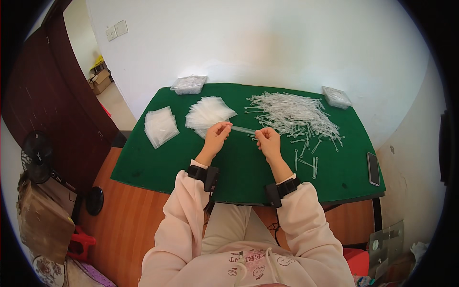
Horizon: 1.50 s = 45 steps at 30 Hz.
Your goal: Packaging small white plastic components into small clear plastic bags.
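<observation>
Between my two hands a narrow, clear plastic piece [243,129] is stretched above the green table. Whether it is a bag seen edge-on or a bundle of sticks, I cannot tell. My left hand [217,138] pinches its left end, close to a fanned stack of clear plastic bags [208,113]. The right end is pinched in my right hand [269,143], just short of a large heap of clear plastic sticks with looped ends [291,112]. Several loose sticks [306,162] lie scattered at the near side of the heap.
A second stack of bags [161,126] lies at the left of the green table [158,167]. Filled clear packs rest at the back left [190,85] and back right [336,97]. A phone [373,169] lies by the right edge. A black fan [40,155] stands left of the table.
</observation>
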Motion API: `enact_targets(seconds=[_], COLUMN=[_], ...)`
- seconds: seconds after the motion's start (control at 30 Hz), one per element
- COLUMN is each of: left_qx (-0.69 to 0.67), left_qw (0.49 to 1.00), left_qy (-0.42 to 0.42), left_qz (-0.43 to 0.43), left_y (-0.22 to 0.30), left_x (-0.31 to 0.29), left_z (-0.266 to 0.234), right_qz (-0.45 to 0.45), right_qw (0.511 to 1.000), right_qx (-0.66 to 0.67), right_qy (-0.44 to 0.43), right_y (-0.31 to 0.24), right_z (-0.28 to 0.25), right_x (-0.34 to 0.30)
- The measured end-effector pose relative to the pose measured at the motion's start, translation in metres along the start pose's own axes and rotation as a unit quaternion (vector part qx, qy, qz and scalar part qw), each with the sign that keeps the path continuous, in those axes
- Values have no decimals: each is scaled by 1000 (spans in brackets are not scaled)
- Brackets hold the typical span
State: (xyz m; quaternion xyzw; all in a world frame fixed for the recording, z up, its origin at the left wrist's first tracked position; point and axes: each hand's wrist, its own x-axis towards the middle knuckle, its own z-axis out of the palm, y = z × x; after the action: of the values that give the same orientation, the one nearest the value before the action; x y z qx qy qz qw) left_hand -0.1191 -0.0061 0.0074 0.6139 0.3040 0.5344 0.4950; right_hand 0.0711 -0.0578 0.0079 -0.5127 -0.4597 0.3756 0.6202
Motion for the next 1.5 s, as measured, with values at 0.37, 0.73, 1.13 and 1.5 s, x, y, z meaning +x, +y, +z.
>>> enact_targets(seconds=[0.37,0.73,1.13,1.5], left_qx=[194,44,223,184], left_qw=[956,995,969,918], left_qy=[55,44,110,294], left_qz=[213,72,7,-190], left_y=[-14,-12,3,21], left_x=[7,4,-6,-37], left_z=[-6,-4,-123,-250], right_qz=[-41,-105,-70,-62], right_qw=[999,994,987,987], right_qx=[-17,23,117,132], right_qy=[19,18,80,62], right_y=[9,17,16,13], right_z=[1,2,-1,0], right_x=[5,7,14,12])
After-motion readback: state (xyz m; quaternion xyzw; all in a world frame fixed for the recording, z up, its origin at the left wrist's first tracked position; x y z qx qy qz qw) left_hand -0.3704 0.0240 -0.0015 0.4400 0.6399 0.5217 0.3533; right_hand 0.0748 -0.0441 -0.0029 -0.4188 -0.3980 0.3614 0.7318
